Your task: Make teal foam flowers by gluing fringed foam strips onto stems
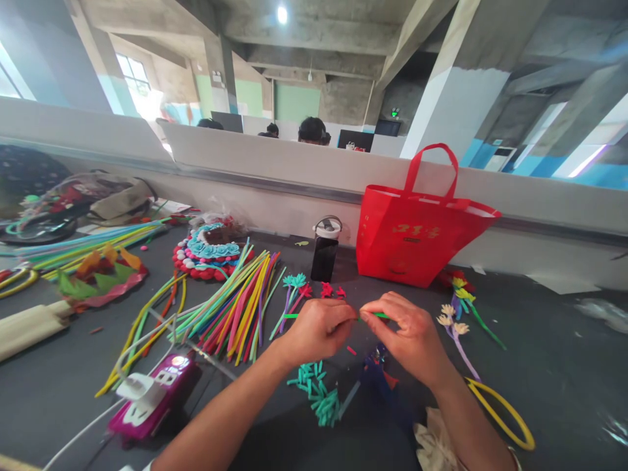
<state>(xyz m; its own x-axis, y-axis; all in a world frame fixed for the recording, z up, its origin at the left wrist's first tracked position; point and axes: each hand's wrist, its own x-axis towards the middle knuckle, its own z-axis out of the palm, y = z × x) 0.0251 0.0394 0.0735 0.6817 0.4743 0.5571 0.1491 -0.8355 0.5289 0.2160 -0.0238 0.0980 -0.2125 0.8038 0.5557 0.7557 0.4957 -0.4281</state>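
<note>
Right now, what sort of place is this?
Probably a craft workspace in a shared, office-like room. Colourful pipe cleaners fan out across the dark table, beige flowers lie near the right hand, and what looks like a monitor shows beyond the low white partition.

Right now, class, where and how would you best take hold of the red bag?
Probably at the top of its handle, coming from above: the red bag stands upright, and the loop rises over its rim with an open gap beneath.
</note>
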